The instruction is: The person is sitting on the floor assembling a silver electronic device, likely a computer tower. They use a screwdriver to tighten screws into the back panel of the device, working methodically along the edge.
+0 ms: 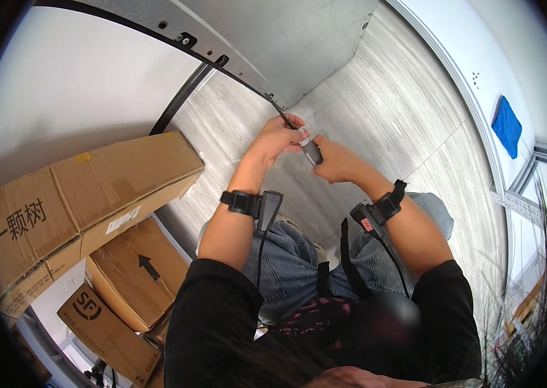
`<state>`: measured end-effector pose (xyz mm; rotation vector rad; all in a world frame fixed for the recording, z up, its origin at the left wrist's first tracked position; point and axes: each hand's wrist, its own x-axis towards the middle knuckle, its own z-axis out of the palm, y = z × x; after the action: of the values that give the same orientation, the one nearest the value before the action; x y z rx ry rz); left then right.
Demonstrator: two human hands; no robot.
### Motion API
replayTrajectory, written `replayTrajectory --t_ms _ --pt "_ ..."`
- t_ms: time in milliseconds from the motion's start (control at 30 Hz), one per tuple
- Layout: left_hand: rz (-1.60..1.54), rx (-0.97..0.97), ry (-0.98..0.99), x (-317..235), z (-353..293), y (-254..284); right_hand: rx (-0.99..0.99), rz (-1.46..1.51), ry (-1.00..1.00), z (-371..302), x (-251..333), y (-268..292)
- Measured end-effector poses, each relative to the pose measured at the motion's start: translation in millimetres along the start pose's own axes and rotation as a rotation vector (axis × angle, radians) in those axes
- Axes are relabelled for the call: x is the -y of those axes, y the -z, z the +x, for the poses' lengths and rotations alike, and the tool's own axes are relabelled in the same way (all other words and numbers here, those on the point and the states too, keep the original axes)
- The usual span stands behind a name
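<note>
In front of me, a grey, elongated plug-like piece [313, 154] with a whitish end is held between both hands; its exact kind cannot be made out. My left hand [276, 138] is closed with its fingertips at the whitish end. My right hand [336, 160] grips the grey body from the other side. A dark cable [278, 108] runs from the whitish end up to the lower edge of a grey metal panel [273, 39], past my left fingers. Parts of the piece are hidden by my fingers.
Several cardboard boxes [115, 165] are stacked on the left beside a white panel [86, 84]. Pale wood-look floor [383, 116] spreads ahead. A blue cloth-like item [507, 127] is at the right. Wrist straps with dark devices [269, 210] and cables are on both my forearms.
</note>
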<state>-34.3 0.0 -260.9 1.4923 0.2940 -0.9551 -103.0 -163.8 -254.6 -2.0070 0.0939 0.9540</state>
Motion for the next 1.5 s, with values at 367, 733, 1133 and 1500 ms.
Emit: replayTrajectory --t_ms 367,733,1133,1500 --pt "0.043 0.012 0.041 -4 0 -1 -0.154 -0.076 0.067 1 -7 -5" --pt "0.027 -0.025 -0.008 -9 0 -1 -0.142 -0.113 0.111 5 -17 -5" --pt "-0.299 -0.280 -0.234 -14 4 1 -0.103 -0.108 0.026 -1 -21 -1" --pt "-0.234 -0.281 -0.339 -18 40 -70 -0.131 -0.095 0.006 -52 -71 53"
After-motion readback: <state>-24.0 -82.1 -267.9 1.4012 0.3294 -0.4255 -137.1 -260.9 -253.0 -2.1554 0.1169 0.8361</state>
